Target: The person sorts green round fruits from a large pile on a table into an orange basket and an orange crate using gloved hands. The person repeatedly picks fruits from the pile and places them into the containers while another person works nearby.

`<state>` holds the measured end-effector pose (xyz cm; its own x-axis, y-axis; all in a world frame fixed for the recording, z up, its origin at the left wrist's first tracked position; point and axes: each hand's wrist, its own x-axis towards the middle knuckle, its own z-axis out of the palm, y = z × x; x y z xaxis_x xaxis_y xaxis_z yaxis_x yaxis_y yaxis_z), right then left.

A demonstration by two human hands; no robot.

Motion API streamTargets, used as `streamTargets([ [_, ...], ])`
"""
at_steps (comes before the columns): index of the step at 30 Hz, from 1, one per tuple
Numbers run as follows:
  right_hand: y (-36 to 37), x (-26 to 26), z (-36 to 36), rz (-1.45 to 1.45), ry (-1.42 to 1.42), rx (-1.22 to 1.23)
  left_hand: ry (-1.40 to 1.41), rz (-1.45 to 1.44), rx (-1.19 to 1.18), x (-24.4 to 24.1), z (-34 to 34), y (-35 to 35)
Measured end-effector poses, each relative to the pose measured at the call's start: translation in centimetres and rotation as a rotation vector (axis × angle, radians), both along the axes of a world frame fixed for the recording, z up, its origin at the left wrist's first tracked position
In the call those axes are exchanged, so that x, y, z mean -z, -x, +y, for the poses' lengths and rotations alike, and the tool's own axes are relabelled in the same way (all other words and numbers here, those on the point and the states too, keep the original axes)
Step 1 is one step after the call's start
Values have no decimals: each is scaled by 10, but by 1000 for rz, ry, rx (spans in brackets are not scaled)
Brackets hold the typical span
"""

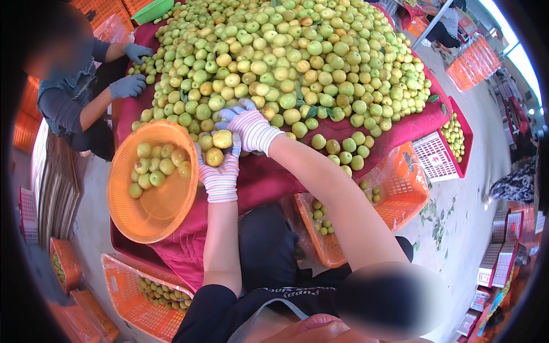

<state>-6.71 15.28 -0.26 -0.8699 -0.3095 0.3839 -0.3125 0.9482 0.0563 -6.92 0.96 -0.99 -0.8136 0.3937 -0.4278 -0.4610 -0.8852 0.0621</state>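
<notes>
My left hand (219, 173), in a striped knit glove, is palm up with yellowish jujubes (213, 157) held between thumb and fingers. My right hand (252, 128), gloved alike, lies palm down on the near edge of a large heap of green-yellow jujubes (279, 64). Its fingers are spread over the fruit, and its underside is hidden, so a grasp cannot be told. Just left of my left hand, an orange plastic mesh basket (158, 210) leans tilted on the magenta cloth (266, 182), with several jujubes (156, 178) gathered inside.
Across the left corner, a co-worker's gloved hands (128, 85) touch the heap. Plastic-lined orange crates (396, 193) stand close by my right side; another crate (141, 304) holding fruit sits low left. A green basin (152, 10) is at the far left. Loose leaves (439, 223) litter the floor.
</notes>
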Motion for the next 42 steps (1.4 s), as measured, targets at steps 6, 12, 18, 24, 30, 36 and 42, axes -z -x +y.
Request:
streamTargets([
  [6,-48,-14,20,-439,30,181,-61,56,92,8,-3,1],
  [12,-142,-15,84,-302,-34,148,-135,76,313,-7,10,-18],
  [18,-120,-43,147,-126,272,337,-150,53,376,-2,11,-20],
  [24,2,-69,176,-372,123,1018,-102,-53,354,-11,12,-20],
  [30,-2,-73,180,-545,175,876,-86,-89,291,-21,12,-22],
  [36,-53,-64,158,-465,140,731,-147,6,259,-10,9,-21],
  [42,-36,-24,64,-392,-129,323,-183,90,293,-10,13,-23],
])
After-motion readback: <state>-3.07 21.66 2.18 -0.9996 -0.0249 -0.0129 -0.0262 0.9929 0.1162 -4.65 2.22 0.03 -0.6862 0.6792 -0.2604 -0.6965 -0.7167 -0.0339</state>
